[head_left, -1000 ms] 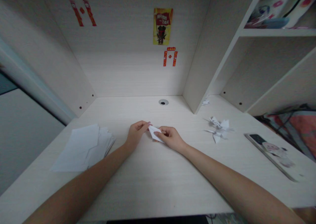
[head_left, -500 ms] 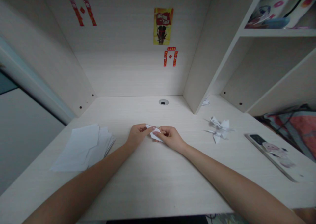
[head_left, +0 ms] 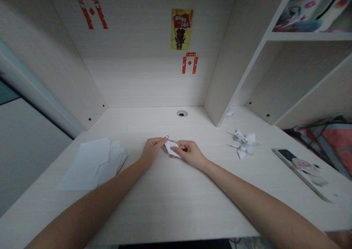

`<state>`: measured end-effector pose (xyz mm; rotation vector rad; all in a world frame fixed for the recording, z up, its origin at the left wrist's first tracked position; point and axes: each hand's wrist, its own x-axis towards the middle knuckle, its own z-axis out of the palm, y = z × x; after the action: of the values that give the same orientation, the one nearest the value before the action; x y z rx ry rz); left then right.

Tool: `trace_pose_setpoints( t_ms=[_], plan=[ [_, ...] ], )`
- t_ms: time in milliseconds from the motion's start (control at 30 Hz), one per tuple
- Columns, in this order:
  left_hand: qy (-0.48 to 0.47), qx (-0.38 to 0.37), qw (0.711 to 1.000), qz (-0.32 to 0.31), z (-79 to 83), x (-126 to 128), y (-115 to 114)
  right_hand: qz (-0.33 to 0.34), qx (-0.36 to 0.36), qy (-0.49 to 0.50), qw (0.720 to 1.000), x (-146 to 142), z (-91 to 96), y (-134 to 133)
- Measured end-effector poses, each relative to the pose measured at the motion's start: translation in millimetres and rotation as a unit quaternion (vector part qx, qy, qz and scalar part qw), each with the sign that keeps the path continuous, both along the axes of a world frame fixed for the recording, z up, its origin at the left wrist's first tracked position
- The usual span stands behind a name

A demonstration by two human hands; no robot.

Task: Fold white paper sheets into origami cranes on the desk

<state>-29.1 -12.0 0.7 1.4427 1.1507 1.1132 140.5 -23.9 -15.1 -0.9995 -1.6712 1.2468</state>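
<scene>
A small folded piece of white paper (head_left: 172, 149) lies at the middle of the pale wooden desk (head_left: 176, 197), pinched from both sides. My left hand (head_left: 152, 149) grips its left tip with the fingertips. My right hand (head_left: 189, 152) holds its right part against the desk. Most of the paper is hidden under my fingers.
A stack of white sheets (head_left: 93, 164) lies at the left. Several finished folded paper figures (head_left: 243, 142) sit at the right, and one small one (head_left: 228, 113) by the shelf divider. A phone (head_left: 305, 170) lies at the far right. A cable hole (head_left: 182, 113) is at the back.
My left fingers slid along the paper's left tip, curling over it and then stretching out again. The right hand stayed put, and the paper barely moved.
</scene>
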Motion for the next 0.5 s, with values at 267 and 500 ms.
trace_pose_setpoints(
  t_ms=[267,500],
  plan=[
    [-0.016,0.009,0.998,0.061,1.5,0.7,0.9,0.000,0.002,0.003,1.000,1.1,-0.5,0.8],
    [-0.008,0.014,0.998,0.063,-2.8,-2.0,2.5,0.000,-0.013,0.007,1.000,0.8,2.3,-1.2]
  ],
)
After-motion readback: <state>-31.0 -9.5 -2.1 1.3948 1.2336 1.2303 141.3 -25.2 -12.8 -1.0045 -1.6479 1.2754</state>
